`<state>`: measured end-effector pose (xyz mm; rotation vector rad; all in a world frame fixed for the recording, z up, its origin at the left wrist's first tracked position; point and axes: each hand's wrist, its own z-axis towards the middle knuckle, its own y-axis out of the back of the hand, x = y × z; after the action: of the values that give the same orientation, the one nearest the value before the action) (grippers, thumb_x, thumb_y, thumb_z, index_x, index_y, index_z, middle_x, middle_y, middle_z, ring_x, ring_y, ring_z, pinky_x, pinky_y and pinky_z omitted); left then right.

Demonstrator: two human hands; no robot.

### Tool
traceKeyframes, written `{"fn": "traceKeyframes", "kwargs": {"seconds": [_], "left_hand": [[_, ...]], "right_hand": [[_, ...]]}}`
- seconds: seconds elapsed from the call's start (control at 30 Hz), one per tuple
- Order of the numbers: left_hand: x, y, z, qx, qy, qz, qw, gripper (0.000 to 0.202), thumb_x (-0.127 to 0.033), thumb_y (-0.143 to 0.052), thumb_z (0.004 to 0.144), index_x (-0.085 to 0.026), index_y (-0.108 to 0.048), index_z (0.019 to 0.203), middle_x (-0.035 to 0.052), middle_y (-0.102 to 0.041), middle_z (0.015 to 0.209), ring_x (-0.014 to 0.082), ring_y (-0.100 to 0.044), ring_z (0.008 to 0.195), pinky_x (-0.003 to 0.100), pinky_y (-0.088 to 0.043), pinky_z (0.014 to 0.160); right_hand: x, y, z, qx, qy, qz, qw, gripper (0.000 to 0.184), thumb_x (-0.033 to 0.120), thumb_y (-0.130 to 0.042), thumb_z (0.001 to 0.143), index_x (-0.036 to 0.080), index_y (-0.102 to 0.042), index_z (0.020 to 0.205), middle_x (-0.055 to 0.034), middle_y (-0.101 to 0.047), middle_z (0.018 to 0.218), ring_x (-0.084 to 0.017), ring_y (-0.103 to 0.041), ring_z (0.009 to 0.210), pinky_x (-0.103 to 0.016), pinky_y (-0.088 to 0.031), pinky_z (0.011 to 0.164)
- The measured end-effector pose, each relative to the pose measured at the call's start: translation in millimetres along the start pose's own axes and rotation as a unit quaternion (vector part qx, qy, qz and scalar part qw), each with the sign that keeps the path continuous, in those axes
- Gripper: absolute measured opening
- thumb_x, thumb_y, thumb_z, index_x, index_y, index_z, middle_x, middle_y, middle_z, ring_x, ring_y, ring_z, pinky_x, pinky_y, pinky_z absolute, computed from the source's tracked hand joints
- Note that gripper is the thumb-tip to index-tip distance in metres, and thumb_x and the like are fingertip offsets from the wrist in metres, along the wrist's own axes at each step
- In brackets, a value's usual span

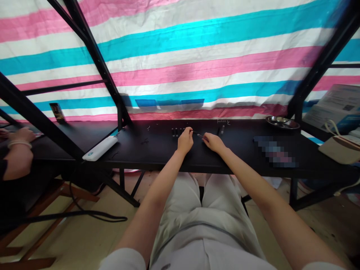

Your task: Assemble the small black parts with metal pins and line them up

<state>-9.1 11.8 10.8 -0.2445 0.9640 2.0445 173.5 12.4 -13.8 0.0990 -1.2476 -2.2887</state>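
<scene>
Over the black table (157, 150), my left hand (185, 141) and my right hand (213, 142) face each other with fingers closed. Between them runs a slim pen-like piece (199, 135), dark toward the left and pale or clear toward the right. Each hand pinches one end of it; its exact kind is too small to make out. Just beyond my left hand stands a row of several short dark cylinders (176, 132), partly covered by that hand. Past my right hand lie a small grey-and-clear cylinder (222, 129) and several tiny pale pieces (223, 121).
A white oblong device (100, 148) sits at the table's left, near small dark scraps (144, 141). At the right are a metal dish (282, 122), a blurred flat item (275, 152) and a beige pouch (339, 150). Another person's arm (19, 150) rests at far left.
</scene>
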Motion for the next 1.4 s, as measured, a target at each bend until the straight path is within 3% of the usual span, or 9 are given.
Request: {"fn": "traceKeyframes", "kwargs": {"seconds": [0.07, 0.27, 0.63, 0.73, 0.8, 0.93, 1.0, 1.4], "left_hand": [[0.6, 0.2, -0.2, 0.01, -0.007, -0.002, 1.0, 0.018, -0.024, -0.038, 0.091, -0.019, -0.051, 0.102, 0.0055, -0.062, 0.096, 0.0145, -0.06, 0.084, 0.024, -0.044, 0.075], [1.2, -2.2, -2.2, 0.145, -0.063, -0.008, 0.987, 0.017, -0.018, -0.043, 0.087, -0.021, -0.055, 0.097, 0.0025, -0.063, 0.093, 0.0136, -0.059, 0.082, 0.024, -0.045, 0.073], [-2.7, -3.2, -4.0, 0.178, -0.063, -0.013, 0.982, 0.022, -0.019, -0.043, 0.086, -0.022, -0.052, 0.105, 0.001, -0.062, 0.092, 0.0127, -0.058, 0.078, 0.023, -0.043, 0.07], [-3.1, -2.5, -4.0, 0.165, -0.055, -0.007, 0.985, 0.024, -0.02, -0.042, 0.087, -0.022, -0.05, 0.11, 0.0017, -0.062, 0.094, 0.0121, -0.058, 0.077, 0.022, -0.043, 0.07], [-2.5, -2.3, -3.8, 0.157, -0.049, -0.003, 0.986, 0.025, -0.019, -0.041, 0.087, -0.021, -0.049, 0.11, 0.0019, -0.062, 0.095, 0.0119, -0.058, 0.077, 0.022, -0.043, 0.069], [-0.2, -2.5, -3.5, 0.156, -0.042, 0.003, 0.987, 0.026, -0.019, -0.042, 0.086, -0.021, -0.049, 0.11, 0.0016, -0.061, 0.092, 0.0118, -0.057, 0.074, 0.022, -0.042, 0.068], [0.8, -2.6, -3.3, 0.155, -0.043, 0.002, 0.987, 0.027, -0.019, -0.041, 0.085, -0.021, -0.048, 0.111, 0.0015, -0.061, 0.092, 0.0118, -0.057, 0.073, 0.022, -0.042, 0.068], [2.2, -3.2, -3.1, 0.159, -0.035, 0.01, 0.987, 0.028, -0.018, -0.041, 0.085, -0.021, -0.047, 0.112, 0.0018, -0.061, 0.091, 0.0121, -0.058, 0.074, 0.023, -0.043, 0.068]], "right_hand": [[-1.4, 0.1, 0.5, -0.007, -0.007, 0.03, 1.0, 0.009, 0.025, -0.048, 0.085, 0.019, -0.055, 0.083, -0.0049, -0.061, 0.076, -0.017, -0.055, 0.066, -0.026, -0.039, 0.06], [0.5, -2.2, 1.2, -0.002, 0.02, 0.098, 0.995, 0.011, 0.027, -0.049, 0.085, 0.02, -0.057, 0.087, -0.0044, -0.062, 0.08, -0.016, -0.056, 0.07, -0.027, -0.042, 0.065], [2.6, -2.4, 2.7, 0.033, 0.021, 0.074, 0.997, 0.011, 0.025, -0.049, 0.084, 0.018, -0.057, 0.081, -0.0044, -0.06, 0.078, -0.015, -0.054, 0.068, -0.025, -0.039, 0.063], [-2.9, 2.2, 3.4, 0.009, -0.026, 0.055, 0.998, 0.014, 0.031, -0.05, 0.084, 0.019, -0.057, 0.079, -0.0042, -0.061, 0.075, -0.015, -0.054, 0.066, -0.025, -0.038, 0.061], [-11.2, 7.8, 2.7, -0.016, -0.092, 0.041, 0.995, 0.016, 0.033, -0.051, 0.083, 0.019, -0.058, 0.081, -0.0046, -0.063, 0.075, -0.016, -0.055, 0.067, -0.025, -0.039, 0.061], [-35.9, 19.0, -1.6, -0.02, -0.283, 0.002, 0.959, 0.016, 0.034, -0.056, 0.079, 0.02, -0.062, 0.08, -0.0052, -0.066, 0.078, -0.018, -0.059, 0.072, -0.026, -0.04, 0.063], [-47.1, 21.2, -3.2, -0.015, -0.329, -0.01, 0.944, 0.017, 0.035, -0.056, 0.078, 0.02, -0.064, 0.081, -0.0059, -0.067, 0.081, -0.019, -0.06, 0.078, -0.027, -0.042, 0.066], [-62.1, 13.0, 3.8, 0.02, -0.374, -0.006, 0.927, 0.022, 0.037, -0.056, 0.078, 0.02, -0.068, 0.086, -0.008, -0.068, 0.091, -0.021, -0.062, 0.089, -0.031, -0.045, 0.077]]}}
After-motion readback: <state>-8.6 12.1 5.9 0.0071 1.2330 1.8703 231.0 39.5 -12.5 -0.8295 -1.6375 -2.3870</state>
